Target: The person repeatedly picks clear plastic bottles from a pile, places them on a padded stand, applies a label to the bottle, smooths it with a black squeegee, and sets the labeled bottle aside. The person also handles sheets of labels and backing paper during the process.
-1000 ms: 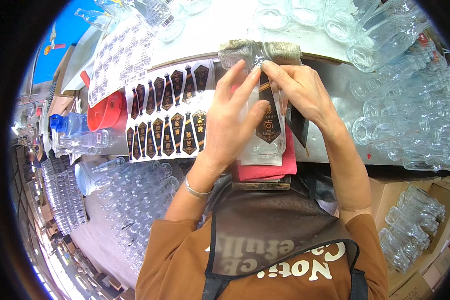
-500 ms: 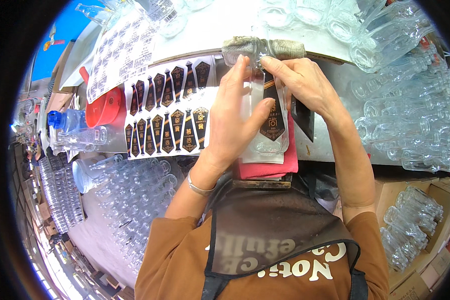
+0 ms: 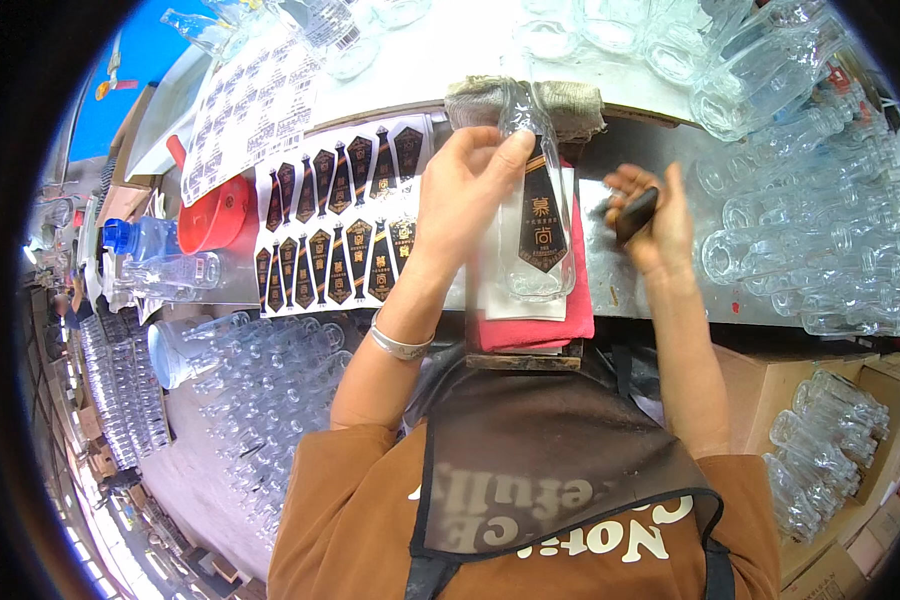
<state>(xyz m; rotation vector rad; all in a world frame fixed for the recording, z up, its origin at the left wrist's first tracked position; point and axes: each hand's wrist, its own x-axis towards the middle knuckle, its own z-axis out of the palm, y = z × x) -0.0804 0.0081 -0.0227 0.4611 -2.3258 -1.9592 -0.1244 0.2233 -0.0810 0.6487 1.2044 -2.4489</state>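
A clear glass bottle (image 3: 523,278) lies on its back on a white cloth over a pink cloth (image 3: 582,300), its neck toward the rolled grey cloth (image 3: 575,108). A black, tie-shaped label with gold marks (image 3: 542,215) runs down its upward side. My left hand (image 3: 460,195) is closed at the label's top end, thumb and curled fingers against the bottle's shoulder. Off to the right, clear of the bottle, my right hand (image 3: 660,225) grips a small, flat black scraper (image 3: 638,212); its fingers are slightly blurred.
Left of the bottle lies a label sheet (image 3: 355,225), with a red basin (image 3: 215,218) beyond it. Glass bottles (image 3: 810,245) crowd the right side, and more bottles (image 3: 260,390) stand at lower left. A cardboard box (image 3: 760,400) holding bottles is at lower right.
My right hand has left the bottle's neck and moved right and down, turning with the black scraper. My left hand has shifted up to the label's top, its fingers now curled.
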